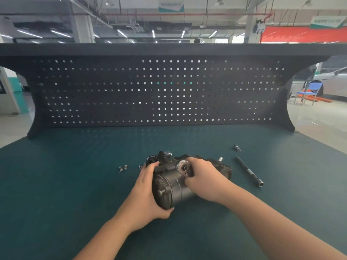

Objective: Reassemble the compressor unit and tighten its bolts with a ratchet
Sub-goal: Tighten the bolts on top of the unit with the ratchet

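Note:
A dark metal compressor unit (174,184) lies on its side on the green bench mat (75,184). My left hand (148,192) grips its near left end, thumb under the rim. My right hand (204,177) lies over the top of the body, fingers curled round a silver port fitting (183,166). A ratchet handle (249,171) lies on the mat to the right of the unit, apart from both hands. Loose bolts (123,168) rest left of the unit, with another bolt (140,167) just beside my left hand.
A small silver socket piece (237,147) sits on the mat behind the ratchet. A dark pegboard panel (159,91) stands along the back edge of the bench. Beyond the bench's right side are a blue chair (309,92) and a white car (334,81).

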